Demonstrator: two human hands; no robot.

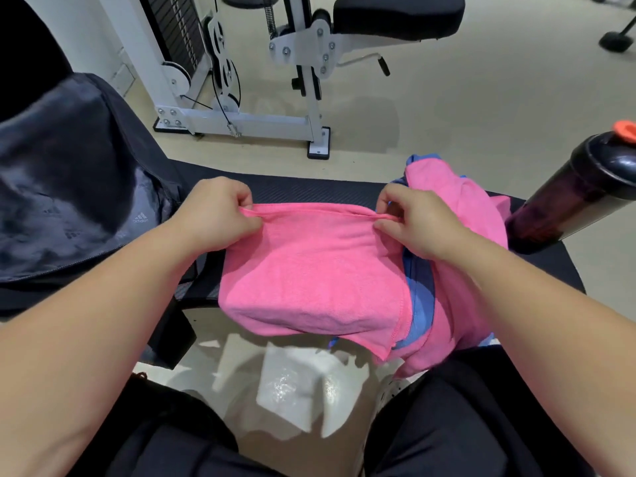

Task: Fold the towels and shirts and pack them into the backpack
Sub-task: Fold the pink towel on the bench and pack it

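A pink towel [309,270] lies across the black bench [309,189] in front of me, its near edge hanging over the bench side. My left hand [216,211] pinches the towel's far left corner. My right hand [409,218] pinches its far right corner, and the far edge is stretched taut between them. To the right lies a heap of more pink cloth [461,208] with a blue garment [421,297] showing under it. A dark backpack [69,187] with a logo lies at the left on the bench.
A dark bottle [578,197] with an orange cap leans at the bench's right end. A white weight machine [241,80] with a black padded seat stands on the beige floor beyond. My legs in black shorts are below, near the bench.
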